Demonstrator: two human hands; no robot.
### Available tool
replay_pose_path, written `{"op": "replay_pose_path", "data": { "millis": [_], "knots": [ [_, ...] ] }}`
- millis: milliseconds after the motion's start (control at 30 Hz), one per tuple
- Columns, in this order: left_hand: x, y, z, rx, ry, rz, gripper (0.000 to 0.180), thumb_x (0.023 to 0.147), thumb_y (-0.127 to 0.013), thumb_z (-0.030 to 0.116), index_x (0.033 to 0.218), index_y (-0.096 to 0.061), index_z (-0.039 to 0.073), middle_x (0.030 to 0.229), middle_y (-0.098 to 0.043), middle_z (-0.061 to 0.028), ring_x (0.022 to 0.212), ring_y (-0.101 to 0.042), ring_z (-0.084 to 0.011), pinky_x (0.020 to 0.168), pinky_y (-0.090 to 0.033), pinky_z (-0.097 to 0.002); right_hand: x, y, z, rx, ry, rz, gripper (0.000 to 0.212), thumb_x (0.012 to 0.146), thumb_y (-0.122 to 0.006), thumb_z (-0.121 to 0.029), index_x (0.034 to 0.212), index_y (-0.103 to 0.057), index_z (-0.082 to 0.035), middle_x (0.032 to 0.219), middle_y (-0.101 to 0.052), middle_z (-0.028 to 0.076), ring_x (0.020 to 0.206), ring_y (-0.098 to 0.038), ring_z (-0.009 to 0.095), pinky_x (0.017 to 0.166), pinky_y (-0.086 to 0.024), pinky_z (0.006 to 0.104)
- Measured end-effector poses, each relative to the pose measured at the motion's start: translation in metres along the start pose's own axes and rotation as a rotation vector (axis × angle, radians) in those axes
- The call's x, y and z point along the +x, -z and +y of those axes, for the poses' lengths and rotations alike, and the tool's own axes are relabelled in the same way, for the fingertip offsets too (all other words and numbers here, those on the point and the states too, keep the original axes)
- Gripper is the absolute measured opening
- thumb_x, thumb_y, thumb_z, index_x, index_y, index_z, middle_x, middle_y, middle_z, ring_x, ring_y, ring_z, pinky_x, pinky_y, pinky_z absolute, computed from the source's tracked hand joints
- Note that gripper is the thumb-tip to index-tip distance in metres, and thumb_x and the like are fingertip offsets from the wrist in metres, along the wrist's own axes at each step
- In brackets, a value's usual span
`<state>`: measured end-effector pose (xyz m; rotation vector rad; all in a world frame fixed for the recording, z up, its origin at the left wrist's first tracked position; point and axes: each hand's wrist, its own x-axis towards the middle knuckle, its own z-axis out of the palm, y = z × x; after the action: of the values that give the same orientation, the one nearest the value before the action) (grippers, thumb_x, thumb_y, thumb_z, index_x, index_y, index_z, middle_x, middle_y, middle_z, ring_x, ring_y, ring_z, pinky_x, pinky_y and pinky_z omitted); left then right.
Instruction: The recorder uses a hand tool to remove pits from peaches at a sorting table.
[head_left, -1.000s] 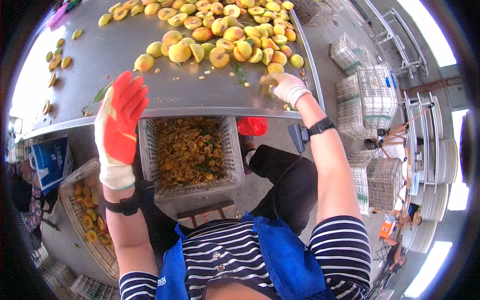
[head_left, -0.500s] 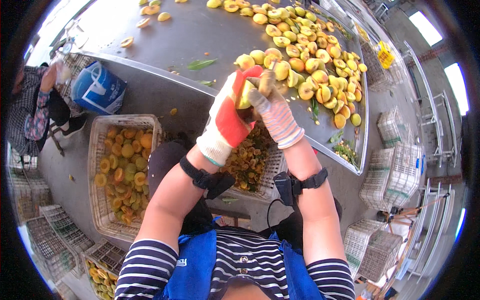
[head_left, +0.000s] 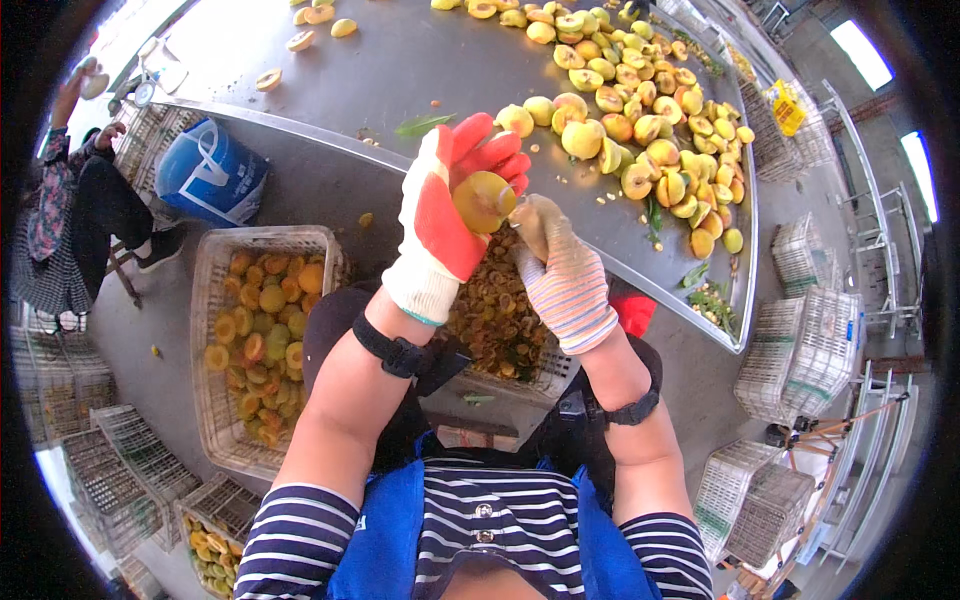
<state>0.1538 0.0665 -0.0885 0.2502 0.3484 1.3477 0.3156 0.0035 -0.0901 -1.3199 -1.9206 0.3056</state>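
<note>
In a white glove with a red palm, my left hand (head_left: pixel 445 195) cradles a yellow peach (head_left: pixel 482 203), the fingers raised behind it. My right hand (head_left: pixel 560 265), in a striped glove with soiled fingers, is closed beside the peach, its fingertips almost at the fruit. What those fingers grip, if anything, is hidden. Beneath both hands, a crate (head_left: pixel 562 378) holds dark pits and fruit scraps. Many whole and halved peaches (head_left: pixel 640 130) are heaped on the metal table (head_left: pixel 350 90) ahead.
At my left is a crate (head_left: pixel 207 400) full of peach halves. Behind it stand a blue bucket (head_left: pixel 210 175) and a seated co-worker (head_left: pixel 75 220). Stacked plastic crates (head_left: pixel 800 350) line the right side. A raised metal rim (head_left: pixel 620 262) edges the table; leaves (head_left: pixel 422 126) lie on it.
My hands have come down nearer to me and parted slightly. The left fingers have opened out, showing the peach in the palm. The co-worker's hand has risen.
</note>
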Motion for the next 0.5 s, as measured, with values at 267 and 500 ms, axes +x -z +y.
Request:
{"op": "replay_pose_path", "data": {
  "millis": [267,500],
  "knots": [
    [0.000,-0.003,-0.011,0.269,-0.125,-0.052,0.060,0.110,-0.051,0.048,0.148,-0.054,0.002,0.133,-0.068,-0.0221,0.117,-0.068,-0.0370,0.103,-0.055,-0.0483,-0.010,-0.026,0.025,0.154,-0.260,-0.322,0.040,0.091,-0.073,-0.007,0.127,-0.055,-0.005,0.100,-0.069,0.025,0.096,-0.068,0.049,0.079,-0.056,0.0519],
    [-0.005,-0.020,-0.026,0.499,-0.031,-0.088,0.063,0.111,-0.047,0.051,0.149,-0.054,0.000,0.124,-0.071,-0.0259,0.104,-0.073,-0.0356,0.094,-0.060,-0.0444,-0.020,-0.011,0.035,0.254,-0.203,-0.265,0.035,0.092,-0.072,-0.014,0.121,-0.054,-0.003,0.095,-0.067,0.028,0.094,-0.066,0.052,0.077,-0.055,0.0541]
  ]
}}
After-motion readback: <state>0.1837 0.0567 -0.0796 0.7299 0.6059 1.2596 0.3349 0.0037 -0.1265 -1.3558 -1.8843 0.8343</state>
